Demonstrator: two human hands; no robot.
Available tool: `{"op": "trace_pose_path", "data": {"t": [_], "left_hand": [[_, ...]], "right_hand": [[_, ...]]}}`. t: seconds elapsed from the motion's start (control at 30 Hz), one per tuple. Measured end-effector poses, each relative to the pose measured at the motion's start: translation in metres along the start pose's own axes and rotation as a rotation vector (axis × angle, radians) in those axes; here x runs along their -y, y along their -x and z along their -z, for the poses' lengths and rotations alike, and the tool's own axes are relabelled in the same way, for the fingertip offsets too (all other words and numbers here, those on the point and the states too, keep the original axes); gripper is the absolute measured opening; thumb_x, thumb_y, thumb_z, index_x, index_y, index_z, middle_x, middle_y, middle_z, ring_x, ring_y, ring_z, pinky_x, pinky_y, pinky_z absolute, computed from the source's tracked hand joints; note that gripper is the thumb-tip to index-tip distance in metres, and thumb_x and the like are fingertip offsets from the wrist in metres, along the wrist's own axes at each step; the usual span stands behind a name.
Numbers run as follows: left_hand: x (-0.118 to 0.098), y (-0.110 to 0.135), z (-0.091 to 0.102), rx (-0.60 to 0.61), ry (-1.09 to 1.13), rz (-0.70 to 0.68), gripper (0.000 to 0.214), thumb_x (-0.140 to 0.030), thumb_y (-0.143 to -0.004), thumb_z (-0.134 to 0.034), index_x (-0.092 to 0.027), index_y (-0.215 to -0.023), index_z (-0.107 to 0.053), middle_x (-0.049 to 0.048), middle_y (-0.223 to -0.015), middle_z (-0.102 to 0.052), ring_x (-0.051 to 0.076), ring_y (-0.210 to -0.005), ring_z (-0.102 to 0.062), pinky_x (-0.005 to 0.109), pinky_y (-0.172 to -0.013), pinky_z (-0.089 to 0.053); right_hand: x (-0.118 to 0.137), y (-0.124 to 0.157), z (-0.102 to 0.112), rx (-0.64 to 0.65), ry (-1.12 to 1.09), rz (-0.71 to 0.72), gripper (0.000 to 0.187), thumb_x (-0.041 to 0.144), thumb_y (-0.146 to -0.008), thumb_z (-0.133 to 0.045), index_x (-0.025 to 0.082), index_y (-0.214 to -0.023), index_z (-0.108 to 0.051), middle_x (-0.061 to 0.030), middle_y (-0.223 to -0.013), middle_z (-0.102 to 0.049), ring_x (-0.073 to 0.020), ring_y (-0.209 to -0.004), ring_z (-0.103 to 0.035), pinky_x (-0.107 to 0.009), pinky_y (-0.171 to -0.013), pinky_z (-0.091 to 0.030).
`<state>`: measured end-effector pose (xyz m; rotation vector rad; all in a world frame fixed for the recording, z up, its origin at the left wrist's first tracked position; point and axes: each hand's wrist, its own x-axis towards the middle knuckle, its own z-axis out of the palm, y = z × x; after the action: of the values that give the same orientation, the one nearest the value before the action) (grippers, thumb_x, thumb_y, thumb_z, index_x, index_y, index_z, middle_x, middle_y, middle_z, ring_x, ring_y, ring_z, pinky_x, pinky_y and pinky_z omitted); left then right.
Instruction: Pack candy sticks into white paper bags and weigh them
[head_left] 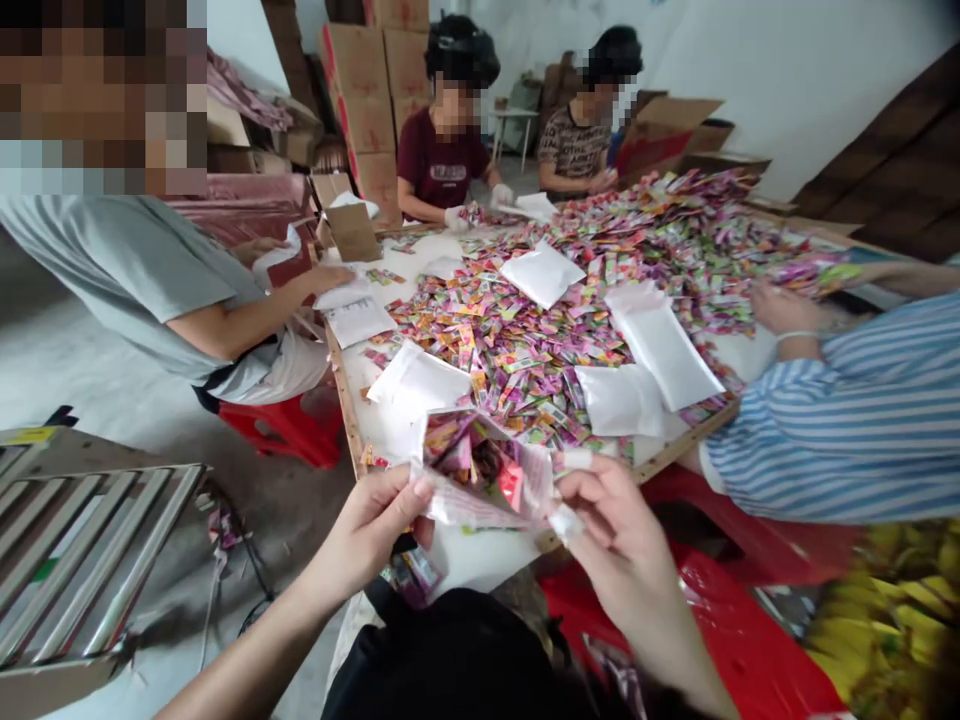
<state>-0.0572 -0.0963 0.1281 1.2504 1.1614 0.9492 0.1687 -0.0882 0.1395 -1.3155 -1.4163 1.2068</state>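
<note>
Both my hands hold one clear plastic bag stuffed with small colourful packets, its mouth held apart. My left hand pinches the bag's left edge, fingers closed on it. My right hand grips the right edge between thumb and fingers. The bag hovers over the near edge of a wooden-rimmed table. Beyond it lies a wide heap of colourful packets with several white bags resting on top.
Other people work around the table: a grey-shirted person at left, a striped sleeve at right, two seated at the far end. A metal roller rack stands low left. Red stools and cardboard boxes surround the table.
</note>
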Motion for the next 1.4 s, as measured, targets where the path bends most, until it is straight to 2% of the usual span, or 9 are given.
{"op": "trace_pose_path", "data": {"t": [0.37, 0.57, 0.7, 0.83, 0.9, 1.03, 1.13, 1.23, 1.4], "left_hand": [[-0.012, 0.005, -0.008, 0.052, 0.017, 0.075, 0.052, -0.058, -0.084, -0.046, -0.015, -0.060, -0.060, -0.0003, -0.042, -0.051, 0.008, -0.041, -0.040, 0.022, -0.045, -0.028], [-0.019, 0.020, -0.018, 0.346, -0.086, 0.015, 0.054, -0.056, -0.088, -0.040, -0.015, -0.061, -0.062, 0.0022, -0.050, -0.056, 0.009, -0.049, -0.050, 0.020, -0.050, -0.036], [-0.013, 0.014, 0.014, 0.662, -0.129, 0.094, 0.044, -0.053, -0.082, -0.055, -0.012, -0.077, -0.070, 0.0004, -0.050, -0.055, 0.008, -0.042, -0.048, 0.018, -0.041, -0.033], [0.000, -0.036, 0.049, 0.059, -0.059, -0.173, 0.043, -0.047, -0.088, -0.049, -0.013, -0.065, -0.064, 0.0013, -0.057, -0.057, 0.009, -0.053, -0.051, 0.019, -0.054, -0.041], [0.005, -0.072, 0.050, -0.048, -0.011, -0.237, 0.032, -0.045, -0.084, -0.056, -0.015, -0.089, -0.066, 0.0036, -0.078, -0.064, 0.012, -0.067, -0.057, 0.022, -0.064, -0.046], [0.005, -0.126, 0.022, 0.477, -0.033, -0.283, 0.051, -0.040, -0.076, -0.067, -0.020, -0.122, -0.058, 0.0093, -0.120, -0.060, 0.022, -0.102, -0.058, 0.031, -0.088, -0.045], [0.010, -0.136, -0.009, 0.734, -0.044, -0.318, 0.038, -0.036, -0.072, -0.070, -0.018, -0.106, -0.066, 0.0055, -0.103, -0.065, 0.021, -0.095, -0.058, 0.029, -0.085, -0.043], [0.035, -0.128, -0.034, 0.520, 0.038, -0.282, 0.023, -0.036, -0.070, -0.072, -0.015, -0.074, -0.062, -0.0004, -0.073, -0.057, 0.013, -0.071, -0.051, 0.024, -0.071, -0.041], [0.083, -0.111, -0.052, 0.054, 0.184, -0.177, 0.027, -0.042, -0.077, -0.064, -0.018, -0.074, -0.051, -0.0027, -0.072, -0.046, 0.011, -0.069, -0.044, 0.023, -0.066, -0.036]], "right_hand": [[0.009, -0.032, 0.014, -0.038, 0.079, 0.184, 0.015, 0.031, -0.076, -0.062, 0.020, -0.079, -0.053, 0.0004, -0.073, -0.055, -0.0123, -0.066, -0.054, -0.020, -0.058, -0.043], [0.009, -0.033, 0.017, -0.061, 0.066, 0.232, 0.017, 0.029, -0.077, -0.064, 0.021, -0.086, -0.052, -0.0001, -0.079, -0.056, -0.0129, -0.069, -0.054, -0.021, -0.062, -0.044], [-0.016, -0.044, 0.014, 0.070, -0.079, 0.115, 0.016, 0.030, -0.079, -0.062, 0.021, -0.084, -0.050, 0.0014, -0.075, -0.053, -0.0113, -0.066, -0.051, -0.020, -0.058, -0.041], [-0.013, -0.056, 0.006, 0.178, -0.343, 0.090, 0.023, 0.031, -0.075, -0.067, 0.022, -0.087, -0.048, 0.0029, -0.074, -0.049, -0.0095, -0.062, -0.046, -0.019, -0.054, -0.038], [-0.002, -0.064, 0.002, 0.257, -0.482, 0.084, 0.025, 0.030, -0.073, -0.068, 0.023, -0.085, -0.046, 0.0038, -0.073, -0.047, -0.0084, -0.057, -0.043, -0.019, -0.049, -0.036], [0.018, -0.083, 0.002, 0.308, -0.564, 0.141, 0.027, 0.029, -0.071, -0.068, 0.024, -0.079, -0.043, 0.0039, -0.070, -0.048, -0.0090, -0.054, -0.043, -0.019, -0.045, -0.035], [0.013, -0.090, 0.008, 0.197, -0.510, 0.159, 0.025, 0.029, -0.072, -0.067, 0.025, -0.079, -0.044, 0.0035, -0.074, -0.052, -0.0116, -0.061, -0.052, -0.022, -0.052, -0.043], [-0.016, -0.087, 0.021, 0.022, -0.378, 0.085, 0.024, 0.029, -0.075, -0.067, 0.026, -0.093, -0.052, -0.0001, -0.091, -0.060, -0.0160, -0.080, -0.061, -0.027, -0.069, -0.050], [-0.082, -0.056, 0.043, -0.238, -0.430, 0.145, 0.054, 0.063, -0.067, -0.066, 0.026, -0.105, -0.057, -0.0058, -0.101, -0.063, -0.0214, -0.088, -0.063, -0.034, -0.075, -0.052]]}}
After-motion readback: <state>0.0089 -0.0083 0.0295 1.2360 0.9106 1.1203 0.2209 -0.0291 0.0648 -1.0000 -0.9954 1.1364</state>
